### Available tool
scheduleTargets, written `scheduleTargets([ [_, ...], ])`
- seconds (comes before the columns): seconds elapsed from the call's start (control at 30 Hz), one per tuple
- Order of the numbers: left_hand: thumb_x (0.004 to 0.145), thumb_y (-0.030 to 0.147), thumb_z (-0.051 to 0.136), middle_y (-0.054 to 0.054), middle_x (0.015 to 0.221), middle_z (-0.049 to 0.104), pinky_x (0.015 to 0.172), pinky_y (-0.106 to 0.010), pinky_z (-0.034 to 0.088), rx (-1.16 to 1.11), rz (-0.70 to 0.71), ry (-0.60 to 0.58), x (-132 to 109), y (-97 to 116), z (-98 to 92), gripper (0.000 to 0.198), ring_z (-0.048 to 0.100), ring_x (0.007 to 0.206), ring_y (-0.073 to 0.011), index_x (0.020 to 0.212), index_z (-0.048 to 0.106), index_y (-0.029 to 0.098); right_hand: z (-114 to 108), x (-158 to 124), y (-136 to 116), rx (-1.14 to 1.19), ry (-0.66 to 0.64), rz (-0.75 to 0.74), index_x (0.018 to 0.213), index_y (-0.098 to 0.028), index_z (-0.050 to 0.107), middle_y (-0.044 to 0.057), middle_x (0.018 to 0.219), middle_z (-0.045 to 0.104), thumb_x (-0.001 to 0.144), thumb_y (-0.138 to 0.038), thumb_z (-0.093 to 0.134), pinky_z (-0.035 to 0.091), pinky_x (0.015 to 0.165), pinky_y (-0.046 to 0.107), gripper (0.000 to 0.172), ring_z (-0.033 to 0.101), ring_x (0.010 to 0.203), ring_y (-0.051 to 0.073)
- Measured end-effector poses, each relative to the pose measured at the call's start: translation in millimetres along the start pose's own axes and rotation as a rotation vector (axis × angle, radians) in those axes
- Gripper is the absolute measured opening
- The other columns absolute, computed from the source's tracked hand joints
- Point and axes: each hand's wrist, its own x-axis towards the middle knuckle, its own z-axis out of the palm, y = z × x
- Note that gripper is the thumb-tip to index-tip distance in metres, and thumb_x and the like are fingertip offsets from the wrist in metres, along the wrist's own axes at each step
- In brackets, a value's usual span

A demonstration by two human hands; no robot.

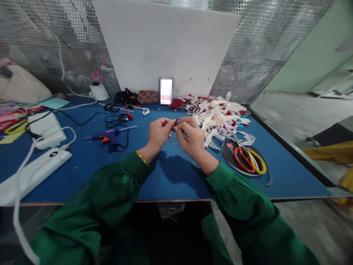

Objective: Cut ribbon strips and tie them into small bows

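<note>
Both hands meet above the middle of the blue table (176, 180). My left hand (159, 134) is closed, thumb and fingers pinching a small dark red ribbon piece (173, 127). From the other side, my right hand (191, 137) pinches the same piece with thumb and forefinger. Fingers cover most of it, so its full shape is hidden. A bit of blue shows at its top edge. Left of my hands lies a blue glue gun (109, 136) with an orange trigger. To their right spreads a heap of white, pink and red ribbon strips (217, 114).
Scissors with red and yellow handles (249, 160) rest on a black ribbon spool (228, 149) at right. A lit phone (166, 91) leans against the white board (171, 44). At left are a white power strip (35, 175), a white adapter (48, 127) and cables. A checked pouch (148, 97) sits behind.
</note>
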Motion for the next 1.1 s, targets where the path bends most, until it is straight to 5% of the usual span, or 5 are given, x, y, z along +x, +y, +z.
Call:
scheduleTargets([
  [0.17,0.082,0.037,0.067,0.004,0.051,0.054,0.041,-0.021,0.030,-0.065,-0.023,-0.007,1.4,-0.8,0.1,0.030,0.041,0.040,-0.0058,0.062,0.057,0.017,4.5,-1.4,4.7,0.260,-0.167,0.005,0.087,-0.023,0.048,0.002,0.086,0.064,0.101,-0.027,0.037,0.047,0.068,0.029,0.018,0.059,0.064,0.012],
  [0.33,0.081,0.037,0.068,0.004,0.052,0.052,0.042,-0.021,0.029,-0.134,-0.064,0.001,3.4,-0.8,0.1,0.029,0.039,0.042,-0.0057,0.064,0.055,0.017,8.0,-2.1,6.2,0.317,-0.047,0.112,0.097,-0.023,0.046,-0.001,0.081,0.059,0.099,-0.034,0.045,0.045,0.062,0.027,0.011,0.058,0.060,0.012],
  [0.57,0.085,0.039,0.065,0.003,0.056,0.057,0.045,-0.021,0.034,-0.026,0.051,0.046,2.4,-4.0,-0.5,0.028,0.044,0.043,-0.0068,0.068,0.058,0.018,4.7,5.4,11.6,-0.023,-0.017,0.168,0.085,-0.021,0.059,-0.001,0.070,0.050,0.090,-0.028,0.060,0.035,0.062,0.029,0.009,0.049,0.065,0.015],
  [0.9,0.083,0.042,0.067,0.004,0.051,0.052,0.043,-0.022,0.032,-0.032,0.019,-0.011,-1.8,-4.9,3.9,0.030,0.043,0.042,-0.0077,0.066,0.058,0.019,0.8,-2.2,-1.3,-0.186,-0.067,-0.038,0.082,-0.021,0.062,0.010,0.108,0.062,0.096,-0.029,0.048,0.042,0.067,0.031,0.021,0.058,0.079,0.017],
  [1.1,0.081,0.044,0.068,0.004,0.051,0.047,0.043,-0.022,0.030,-0.154,-0.084,-0.112,-4.2,1.1,5.7,0.036,0.039,0.043,-0.0067,0.061,0.052,0.019,1.9,1.5,6.7,0.126,-0.085,-0.004,0.075,-0.024,0.045,0.007,0.093,0.064,0.098,-0.025,0.041,0.048,0.075,0.031,0.023,0.062,0.085,0.017],
])
